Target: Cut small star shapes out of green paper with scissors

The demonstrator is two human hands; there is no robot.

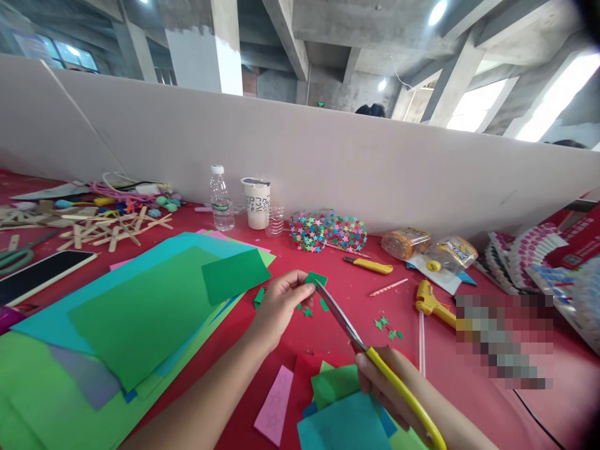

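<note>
Between the thumb and fingers of my left hand (288, 300) is a small piece of green paper (319, 279). My right hand (387, 375) grips yellow-handled scissors (394, 381), whose blades point up and left and meet the paper's edge. Several green paper stars (384, 323) and scraps lie on the red table beyond the scissors. Left of my left hand, a green rectangle of paper (237, 275) rests on large coloured sheets (154, 306). Below my hands sit smaller sheets of blue paper (344, 425) and a pink strip with star outlines (275, 406).
A yellow glue gun (434, 303) and a yellow utility knife (369, 265) lie to the right. At the back stand a water bottle (221, 200), a paper cup (257, 203) and star-covered containers (328, 231). Wooden sticks (112, 228) and a phone (47, 275) lie left.
</note>
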